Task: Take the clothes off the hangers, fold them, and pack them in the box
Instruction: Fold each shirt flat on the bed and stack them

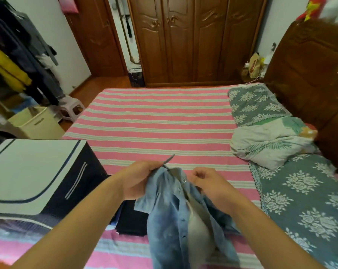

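A light blue denim shirt (170, 216) with snap buttons hangs in front of me over the striped bed (160, 121). The grey hook of its hanger (169, 159) sticks up above the collar. My left hand (139, 179) grips the collar and hanger neck on the left side. At the right side of the collar, my right hand (207, 183) pinches the placket near a snap. The storage box (38, 177), dark blue with a white lid panel, stands on the bed at the left. A dark folded garment (131, 220) lies beside the box, under the shirt.
Several clothes hang on a rack (14, 61) at far left, with a cream bin (36, 123) and a stool (71, 109) below. A rumpled quilt (271, 144) and floral cover (300, 200) fill the bed's right side. Wooden wardrobe (195, 39) stands beyond the bed.
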